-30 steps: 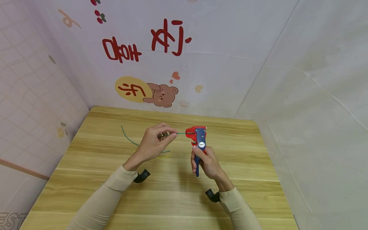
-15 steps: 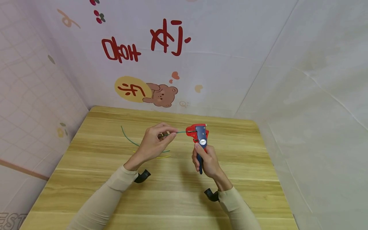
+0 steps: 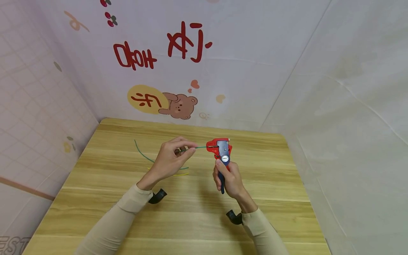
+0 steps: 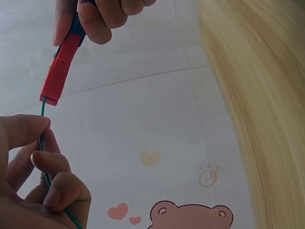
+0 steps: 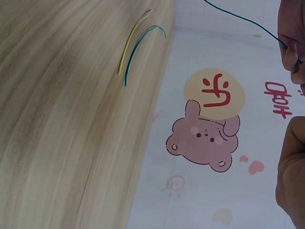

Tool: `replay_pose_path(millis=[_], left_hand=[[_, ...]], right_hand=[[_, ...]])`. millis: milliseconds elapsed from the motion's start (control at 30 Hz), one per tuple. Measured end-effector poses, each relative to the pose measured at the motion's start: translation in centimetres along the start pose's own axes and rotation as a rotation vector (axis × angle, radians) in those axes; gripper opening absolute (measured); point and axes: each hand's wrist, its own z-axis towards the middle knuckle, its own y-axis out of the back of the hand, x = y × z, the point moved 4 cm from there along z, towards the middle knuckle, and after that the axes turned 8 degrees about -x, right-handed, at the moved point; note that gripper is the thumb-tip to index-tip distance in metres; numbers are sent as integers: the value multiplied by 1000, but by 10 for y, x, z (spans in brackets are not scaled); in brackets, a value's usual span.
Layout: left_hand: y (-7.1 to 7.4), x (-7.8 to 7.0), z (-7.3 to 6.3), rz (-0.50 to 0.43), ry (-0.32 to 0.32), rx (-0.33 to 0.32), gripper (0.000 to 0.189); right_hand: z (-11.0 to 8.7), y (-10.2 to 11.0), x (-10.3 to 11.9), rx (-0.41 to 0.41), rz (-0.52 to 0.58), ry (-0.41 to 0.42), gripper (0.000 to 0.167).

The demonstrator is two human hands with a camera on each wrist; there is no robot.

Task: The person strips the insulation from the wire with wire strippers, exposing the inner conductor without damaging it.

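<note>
My right hand [image 3: 232, 179] grips the blue handle of a red-and-blue wire stripper [image 3: 224, 150], held upright above the table with the thumb along its near side. A green wire [image 3: 201, 147] runs straight into the slot of the red nose. Thumb and index finger of my left hand [image 3: 172, 158] pinch this wire a short way from the tool. In the left wrist view the wire [image 4: 43, 107] meets the tip of the red nose [image 4: 58, 76] and passes back under the curled fingers. Its tail [image 5: 243, 18] trails beyond the left hand in the right wrist view.
On the wooden table [image 3: 271, 226], a second green wire [image 3: 140, 151] and a yellow wire [image 3: 183, 174] lie below the left hand, partly hidden by it. Black curved pieces [image 3: 157, 196] sit at both wrists. A printed white wall cloth [image 3: 242, 78] stands behind the table.
Compared with a second ago, the wire stripper has shifted slightly right and up, and its red rear part sticks out further. The left hand has stayed in place, still pinching the green wire.
</note>
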Motion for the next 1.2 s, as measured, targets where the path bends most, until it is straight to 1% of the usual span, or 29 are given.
replay_pose_path(millis=[400, 633, 867, 1200], left_hand=[[-1, 1, -1, -1, -1, 5, 13], [0, 1, -2, -10, -1, 1, 13], [0, 0, -1, -1, -18, -3, 13], [2, -2, 1, 4, -16, 1, 14]], right_hand=[[-2, -2, -2, -22, -44, 19, 56], [-2, -2, -4, -14, -12, 12, 53], [-1, -3, -1, 12, 10, 24, 51], [0, -3, 1, 24, 48, 20, 50]])
